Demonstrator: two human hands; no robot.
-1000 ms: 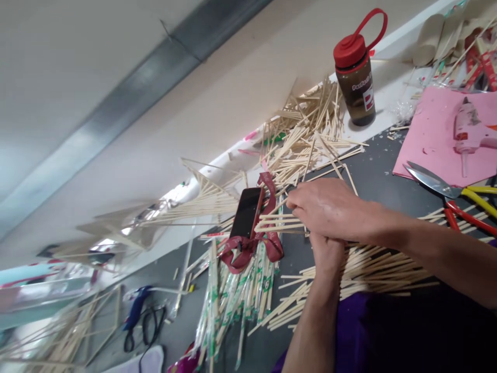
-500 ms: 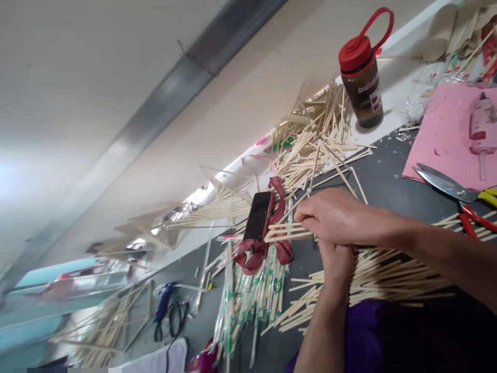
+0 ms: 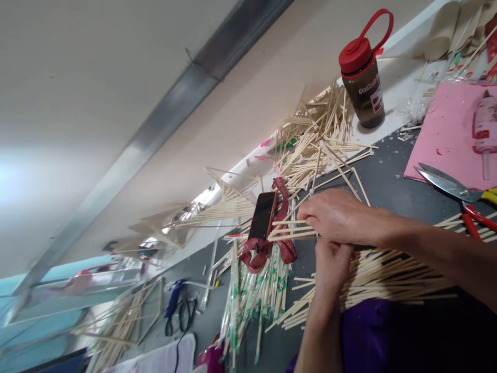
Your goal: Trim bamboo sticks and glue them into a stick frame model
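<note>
My right hand [image 3: 337, 215] reaches in from the right, closed around a few wooden chopsticks [image 3: 289, 234] whose ends stick out to the left. Just beneath it, touching it, is my left hand [image 3: 334, 261], fingers curled; what they grip is hidden. Loose chopsticks [image 3: 392, 277] lie spread under and beside both hands. To the left of the hands, a phone [image 3: 262, 217] rests with a dark red strap [image 3: 285, 248] around it. Below the phone are several chopsticks in clear, green-printed wrappers [image 3: 252, 295].
A bottle with a red lid [image 3: 363, 85] stands at the back beside a heap of chopsticks [image 3: 310, 140]. Shears [image 3: 452, 186] lie at the right near a pink sheet [image 3: 438, 129] and a glue bottle [image 3: 485, 124]. A blue glue gun [image 3: 174, 298] with its cord lies at the left.
The camera view has shifted slightly, so the left-side things appear further right. My left hand has moved slightly under the right one; the right keeps its hold on the chopsticks.
</note>
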